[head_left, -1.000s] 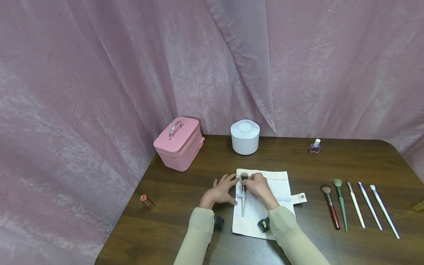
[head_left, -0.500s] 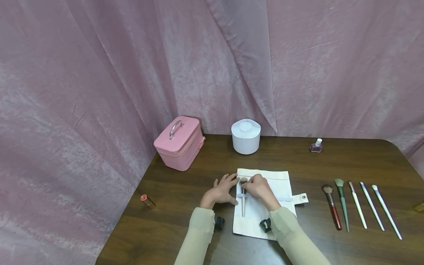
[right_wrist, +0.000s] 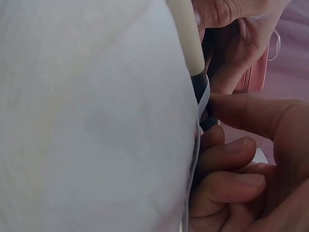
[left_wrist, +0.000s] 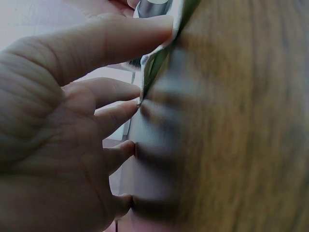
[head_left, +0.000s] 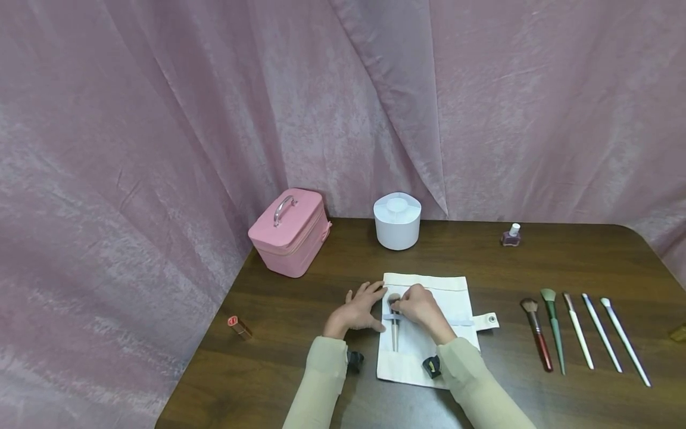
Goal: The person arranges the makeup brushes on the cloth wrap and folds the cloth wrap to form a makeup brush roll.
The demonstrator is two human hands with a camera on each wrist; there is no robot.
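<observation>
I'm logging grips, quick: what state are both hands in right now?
Left hand: open, fingers spread, touching the edge of the white cloth case.
Right hand: closed, pinching the makeup brush.

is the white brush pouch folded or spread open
Spread open: the white pouch lies flat on the table, its snap strap sticking out unfastened.

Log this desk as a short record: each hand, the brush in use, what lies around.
Left hand: fingers spread, at the left edge of the white wrap
Right hand: pinching a brush near its head
Brush in use: bristles away from the person, band crossing over it
Row right of wrap: red brush, green brush, three white brushes
Behind wrap: pink case, white pot, nail polish
Far left: lipstick
Far right: gold item, cut off by the frame
</observation>
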